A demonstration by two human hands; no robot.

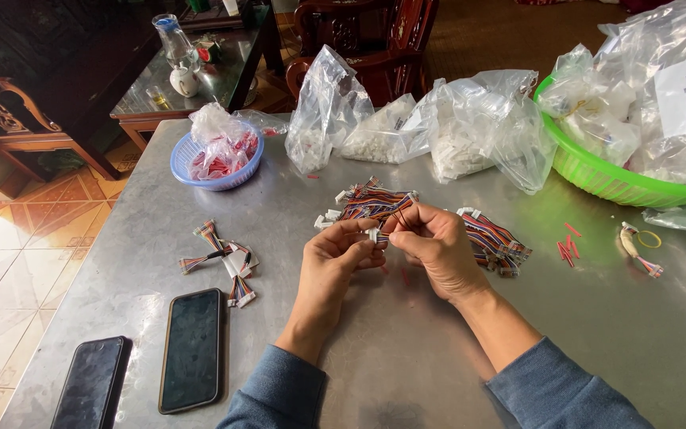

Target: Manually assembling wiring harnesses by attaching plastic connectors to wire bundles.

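Observation:
My left hand (337, 256) and my right hand (435, 248) meet above the middle of a grey metal table (406, 357). Together they pinch a small white connector (375, 235) with thin coloured wires running off it. Just behind my fingers lies a bundle of multicoloured wire harnesses with white plugs (371, 203). A second pile of the same harnesses (495, 241) lies to the right of my right hand. Both forearms wear blue sleeves.
A few finished harnesses (224, 258) and two dark phones (190, 349) (91, 384) lie at left. A blue basket with red parts (217, 155), clear bags of white parts (406, 127) and a green basket of bags (597, 179) stand behind. Red bits (568, 248) lie at right.

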